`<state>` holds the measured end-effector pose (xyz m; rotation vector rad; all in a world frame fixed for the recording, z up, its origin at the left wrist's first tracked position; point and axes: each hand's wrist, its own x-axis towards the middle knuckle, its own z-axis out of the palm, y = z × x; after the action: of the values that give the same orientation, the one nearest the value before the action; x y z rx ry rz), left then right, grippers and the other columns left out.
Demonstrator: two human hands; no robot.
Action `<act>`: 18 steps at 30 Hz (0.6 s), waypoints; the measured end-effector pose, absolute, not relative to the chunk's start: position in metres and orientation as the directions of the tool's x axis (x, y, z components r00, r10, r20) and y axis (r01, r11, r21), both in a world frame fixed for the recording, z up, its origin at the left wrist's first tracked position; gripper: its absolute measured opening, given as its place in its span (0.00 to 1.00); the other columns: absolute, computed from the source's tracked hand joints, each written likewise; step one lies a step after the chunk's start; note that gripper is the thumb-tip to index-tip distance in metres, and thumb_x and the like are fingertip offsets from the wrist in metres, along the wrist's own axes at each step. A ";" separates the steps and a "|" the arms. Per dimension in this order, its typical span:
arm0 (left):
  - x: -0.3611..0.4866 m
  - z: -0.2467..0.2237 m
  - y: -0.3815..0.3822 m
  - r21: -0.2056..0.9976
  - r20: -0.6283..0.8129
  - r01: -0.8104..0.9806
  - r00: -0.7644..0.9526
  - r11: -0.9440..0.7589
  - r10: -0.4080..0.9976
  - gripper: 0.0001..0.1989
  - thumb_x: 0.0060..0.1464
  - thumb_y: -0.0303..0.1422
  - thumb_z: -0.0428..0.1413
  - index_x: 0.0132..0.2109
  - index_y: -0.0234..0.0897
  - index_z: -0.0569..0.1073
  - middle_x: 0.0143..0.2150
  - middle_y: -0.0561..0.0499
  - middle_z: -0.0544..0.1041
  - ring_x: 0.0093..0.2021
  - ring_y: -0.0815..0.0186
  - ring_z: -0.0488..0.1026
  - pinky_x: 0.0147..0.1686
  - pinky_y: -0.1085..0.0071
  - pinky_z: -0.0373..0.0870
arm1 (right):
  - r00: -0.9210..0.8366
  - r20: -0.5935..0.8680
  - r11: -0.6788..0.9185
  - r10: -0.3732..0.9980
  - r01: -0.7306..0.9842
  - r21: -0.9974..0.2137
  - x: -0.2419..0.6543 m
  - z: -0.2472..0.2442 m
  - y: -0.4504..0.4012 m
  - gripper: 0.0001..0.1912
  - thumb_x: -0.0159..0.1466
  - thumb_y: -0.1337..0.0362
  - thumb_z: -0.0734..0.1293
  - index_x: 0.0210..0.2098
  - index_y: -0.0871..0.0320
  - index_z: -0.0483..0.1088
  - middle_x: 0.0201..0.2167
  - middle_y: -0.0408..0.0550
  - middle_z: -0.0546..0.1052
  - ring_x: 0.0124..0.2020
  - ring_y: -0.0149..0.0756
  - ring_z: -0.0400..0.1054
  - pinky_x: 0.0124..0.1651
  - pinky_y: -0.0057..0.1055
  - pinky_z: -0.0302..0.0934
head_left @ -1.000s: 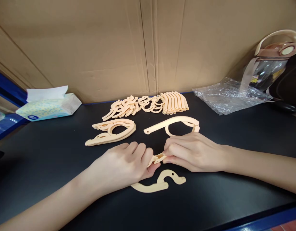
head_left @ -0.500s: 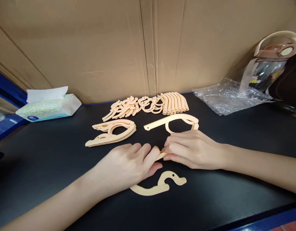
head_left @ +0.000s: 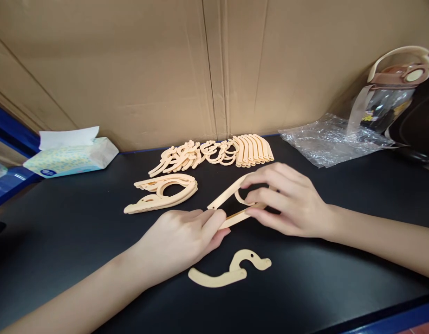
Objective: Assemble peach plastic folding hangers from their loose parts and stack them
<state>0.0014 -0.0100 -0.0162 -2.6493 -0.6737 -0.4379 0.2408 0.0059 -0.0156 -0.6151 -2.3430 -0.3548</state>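
A cream plastic frame with two arms and a ring (head_left: 229,191) is held between both hands over the black table. My left hand (head_left: 186,236) pinches the end of its lower arm between thumb and fingers. With its fingers curled over the ring end, my right hand (head_left: 287,202) grips the frame and hides part of it. Nearer the table's front lies a joined pair of curved cream pieces, a hook piece (head_left: 243,258) and an arm piece (head_left: 217,279). Folded cream frames (head_left: 169,200) are stacked to the left, beyond my left hand.
At the back lie loose cream hooks (head_left: 183,157), ring pieces (head_left: 221,152) and a row of curved arms (head_left: 254,149). A tissue pack (head_left: 73,155) is at the left. Clear plastic film (head_left: 319,139) and a bottle (head_left: 388,102) stand at the right, before a cardboard wall (head_left: 131,69).
My right hand has moved up and right along the frame, its fingers spreading over the ring end. The upper arm has swung down toward my left hand, which has barely moved.
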 end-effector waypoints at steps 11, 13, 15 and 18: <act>0.001 -0.012 -0.008 -0.438 0.331 0.459 0.882 -0.773 0.336 0.08 0.65 0.31 0.48 0.39 0.33 0.70 0.25 0.56 0.68 0.24 0.68 0.67 0.23 0.68 0.56 | -0.553 0.532 0.699 0.641 0.707 -0.108 0.240 -0.019 0.013 0.13 0.69 0.58 0.59 0.40 0.57 0.72 0.46 0.50 0.74 0.49 0.40 0.64 0.52 0.38 0.54; 0.002 -0.011 -0.009 -0.405 0.320 0.456 0.883 -0.793 0.344 0.08 0.64 0.32 0.49 0.40 0.33 0.70 0.27 0.55 0.69 0.27 0.66 0.67 0.24 0.68 0.58 | -0.531 0.513 0.676 0.674 0.723 -0.139 0.240 -0.021 0.015 0.13 0.69 0.57 0.59 0.42 0.57 0.71 0.45 0.49 0.73 0.48 0.39 0.63 0.52 0.37 0.54; 0.002 -0.011 -0.010 -0.352 0.318 0.439 0.887 -0.827 0.335 0.08 0.62 0.32 0.50 0.39 0.34 0.71 0.27 0.54 0.68 0.28 0.66 0.66 0.24 0.68 0.58 | -0.513 0.490 0.656 0.705 0.734 -0.174 0.241 -0.022 0.016 0.14 0.69 0.56 0.59 0.46 0.57 0.69 0.46 0.49 0.72 0.49 0.39 0.63 0.53 0.37 0.54; 0.001 -0.011 -0.011 -0.256 0.314 0.392 0.898 -0.884 0.308 0.05 0.56 0.29 0.51 0.36 0.34 0.71 0.26 0.53 0.66 0.27 0.66 0.62 0.23 0.69 0.57 | -0.495 0.465 0.636 0.734 0.741 -0.214 0.241 -0.023 0.018 0.15 0.69 0.55 0.58 0.48 0.56 0.68 0.47 0.49 0.72 0.50 0.40 0.63 0.53 0.38 0.54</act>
<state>0.0008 -0.0105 -0.0106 -2.7488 -0.5208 -0.3821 0.2411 0.0175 -0.0232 -1.1523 -2.3356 -0.0191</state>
